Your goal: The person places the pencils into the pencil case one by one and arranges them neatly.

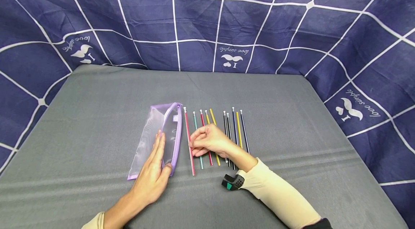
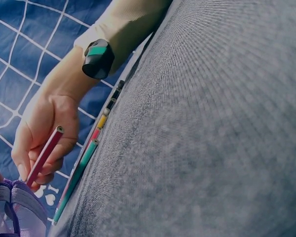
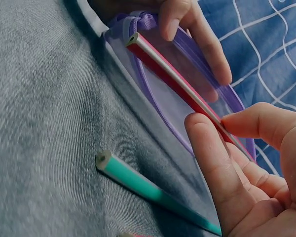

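Note:
A see-through mesh pencil pouch with purple trim lies left of centre, its zippered mouth parted toward the right. My left hand rests on it with straight fingers along one rim and the thumb at the other. Between thumb and fingertips, my right hand pinches a red pencil with a pale stripe, beside the pouch mouth. The pencil's flat unsharpened end is raised in the right wrist view. Under and beside the right hand lie a green pencil and several other pencils.
Toward the right of the row lie black pencils, dark blue pencils and a yellow pencil. Grey cloth covers the table. A blue curtain with white lines hangs behind. A black device sits on the right wrist.

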Available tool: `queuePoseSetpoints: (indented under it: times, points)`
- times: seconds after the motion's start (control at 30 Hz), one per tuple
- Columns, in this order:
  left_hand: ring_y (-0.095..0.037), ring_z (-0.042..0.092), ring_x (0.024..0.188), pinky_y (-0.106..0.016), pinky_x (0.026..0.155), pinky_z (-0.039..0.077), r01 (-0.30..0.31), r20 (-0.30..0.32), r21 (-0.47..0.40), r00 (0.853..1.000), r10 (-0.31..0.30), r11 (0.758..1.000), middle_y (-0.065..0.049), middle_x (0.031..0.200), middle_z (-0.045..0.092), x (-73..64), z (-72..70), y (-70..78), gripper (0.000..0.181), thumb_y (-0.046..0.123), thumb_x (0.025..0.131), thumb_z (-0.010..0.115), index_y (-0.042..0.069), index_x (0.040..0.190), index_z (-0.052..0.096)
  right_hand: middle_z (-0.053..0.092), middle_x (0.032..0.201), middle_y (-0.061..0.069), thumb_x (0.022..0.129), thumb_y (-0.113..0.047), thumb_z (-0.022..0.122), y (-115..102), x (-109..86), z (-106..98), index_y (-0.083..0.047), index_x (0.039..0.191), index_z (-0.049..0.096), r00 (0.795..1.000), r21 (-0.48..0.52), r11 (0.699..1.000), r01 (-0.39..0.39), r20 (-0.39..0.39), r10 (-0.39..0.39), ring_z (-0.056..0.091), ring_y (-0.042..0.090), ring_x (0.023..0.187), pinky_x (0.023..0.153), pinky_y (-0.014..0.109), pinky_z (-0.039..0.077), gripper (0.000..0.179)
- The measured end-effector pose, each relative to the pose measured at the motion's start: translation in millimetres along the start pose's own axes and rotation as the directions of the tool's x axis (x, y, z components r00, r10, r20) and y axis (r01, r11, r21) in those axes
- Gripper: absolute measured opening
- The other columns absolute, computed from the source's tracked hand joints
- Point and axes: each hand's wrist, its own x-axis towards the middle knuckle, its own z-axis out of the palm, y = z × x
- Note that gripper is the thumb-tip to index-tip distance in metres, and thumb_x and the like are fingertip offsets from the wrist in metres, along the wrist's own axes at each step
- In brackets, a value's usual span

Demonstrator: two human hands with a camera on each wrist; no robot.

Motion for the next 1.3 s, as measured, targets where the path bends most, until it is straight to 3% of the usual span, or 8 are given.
queuePoseSetpoints:
  times: [0.63,1.3]
  points:
    - [-0.037,0.018,0.147,-0.019,0.118,0.006,0.005,0.008,-0.008,1.000,-0.005,1.000,-0.022,0.161,0.016,-2.7,-0.5,-0.8,0.085,-0.008,0.078,0.052,-0.004,0.155,0.018,0.068,0.071,0.010,0.084,0.009,0.065,1,9.6,18,0.011,0.095,0.063,0.999,0.036,0.999,-0.036,0.018,0.035,0.068,0.016,0.059,0.059,0.031,0.060,0.011]
    - [-0.031,0.015,0.149,-0.020,0.118,0.006,-0.007,0.011,-0.009,1.000,0.007,1.000,-0.023,0.161,0.016,-0.2,-0.9,-1.6,0.083,-0.007,0.079,0.052,-0.006,0.154,0.019,0.068,0.072,0.010,0.087,0.008,0.062,-8,20.5,27,0.009,0.095,0.061,1.000,0.079,0.997,-0.021,0.004,0.021,0.069,0.017,0.060,0.060,0.030,0.060,0.008]
